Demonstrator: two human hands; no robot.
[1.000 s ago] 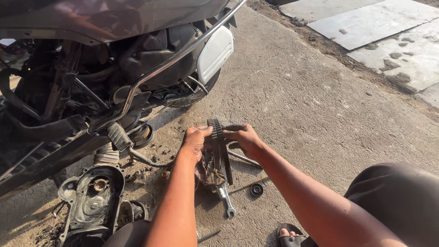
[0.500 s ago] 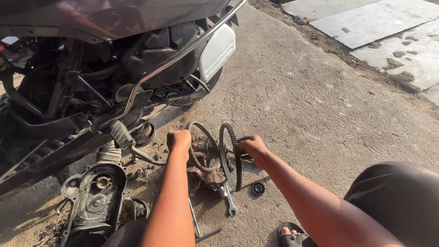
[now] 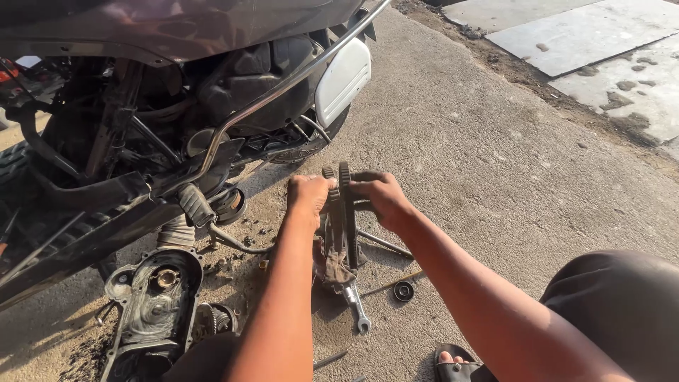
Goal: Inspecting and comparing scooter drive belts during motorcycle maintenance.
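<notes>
Belt (image 3: 344, 212) sits pinched between our hands, left hand (image 3: 308, 199) and right hand (image 3: 382, 197) both closed on it, loop hanging upright.

The toothed belt (image 3: 344, 212) is black, its ribbed edge showing a regular pattern of small teeth. The rag (image 3: 332, 258) hanging under it is a dirty brown with darker grease stains. The wrench (image 3: 356, 306) on the ground is shiny silver. The small round part (image 3: 404, 290) beside it is black with a pale metal centre. The scooter's side panel (image 3: 342, 79) is white, its guard rail (image 3: 283, 88) is chrome, and its upper body (image 3: 184, 28) is a glossy dark brown. The engine cover (image 3: 152, 311) is grey-black with grime. The concrete ground (image 3: 495, 170) is dusty grey-tan.
</notes>
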